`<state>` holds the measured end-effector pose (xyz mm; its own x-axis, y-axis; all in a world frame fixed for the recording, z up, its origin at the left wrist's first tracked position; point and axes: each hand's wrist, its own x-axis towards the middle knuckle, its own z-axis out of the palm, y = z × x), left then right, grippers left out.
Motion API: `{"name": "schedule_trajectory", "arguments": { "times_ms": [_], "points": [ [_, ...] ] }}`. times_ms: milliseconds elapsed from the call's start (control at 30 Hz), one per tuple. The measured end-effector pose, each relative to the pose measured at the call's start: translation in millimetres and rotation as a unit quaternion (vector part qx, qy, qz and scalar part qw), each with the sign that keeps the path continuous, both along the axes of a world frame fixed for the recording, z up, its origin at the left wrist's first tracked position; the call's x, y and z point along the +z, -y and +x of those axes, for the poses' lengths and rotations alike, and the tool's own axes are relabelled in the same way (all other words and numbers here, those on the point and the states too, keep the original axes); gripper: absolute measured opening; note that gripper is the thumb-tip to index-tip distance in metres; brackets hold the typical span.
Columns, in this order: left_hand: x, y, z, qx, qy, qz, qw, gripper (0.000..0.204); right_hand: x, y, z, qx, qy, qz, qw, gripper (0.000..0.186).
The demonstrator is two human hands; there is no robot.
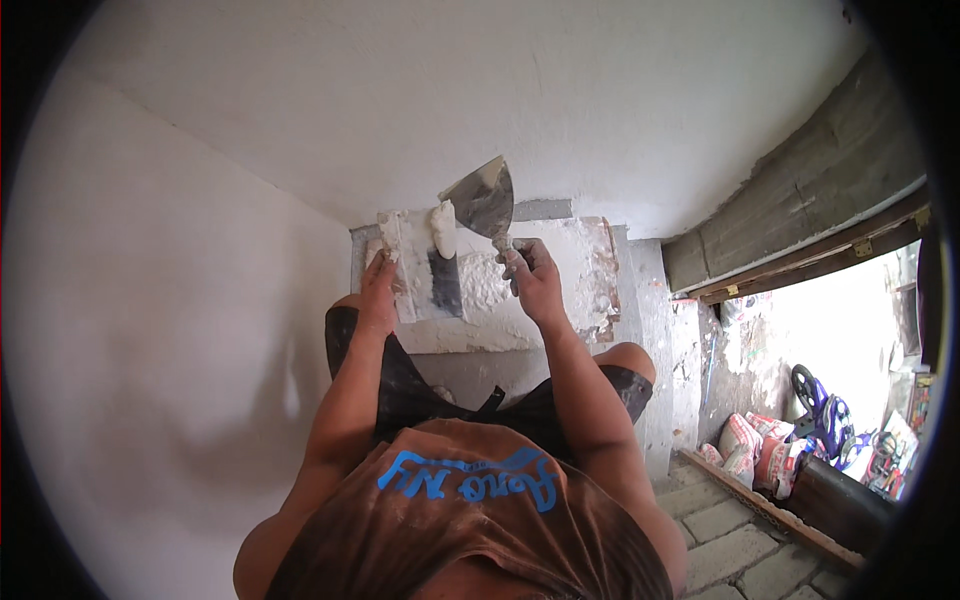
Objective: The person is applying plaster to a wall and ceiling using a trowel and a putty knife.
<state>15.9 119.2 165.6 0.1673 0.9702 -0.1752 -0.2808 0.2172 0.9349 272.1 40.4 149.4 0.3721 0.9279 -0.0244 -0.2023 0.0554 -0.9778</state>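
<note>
My left hand (378,292) is closed around the white-smeared left edge of a flat trowel (445,290) with a dark metal blade and a lump of white putty (443,230) near its top. My right hand (533,273) grips the handle of a wide putty knife (483,200), its blade raised just right of and above that lump, with some pale smearing on it. Both tools are over a board (560,290) thickly coated with uneven white putty, which sits in front of my knees.
White walls (180,280) stand to the left and ahead. On the right, a grey beam (780,210) borders a bright opening. Lower right are red-and-white sacks (740,450), a purple wheeled item (835,430), a wooden strip (760,505) and brick steps (715,525).
</note>
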Motion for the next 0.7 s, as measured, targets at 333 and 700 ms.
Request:
{"name": "schedule_trajectory", "arguments": {
  "times_ms": [333, 700],
  "points": [
    [-11, -11, -9, -0.029, -0.073, 0.033, 0.996, 0.042, 6, 1, -1, -0.023, 0.162, 0.055, 0.985, 0.026],
    [-14, -10, -3, 0.041, 0.120, -0.074, 0.989, 0.040, 16, 16, 16, 0.189, -0.328, 0.020, 0.925, 0.033]
  ]
}}
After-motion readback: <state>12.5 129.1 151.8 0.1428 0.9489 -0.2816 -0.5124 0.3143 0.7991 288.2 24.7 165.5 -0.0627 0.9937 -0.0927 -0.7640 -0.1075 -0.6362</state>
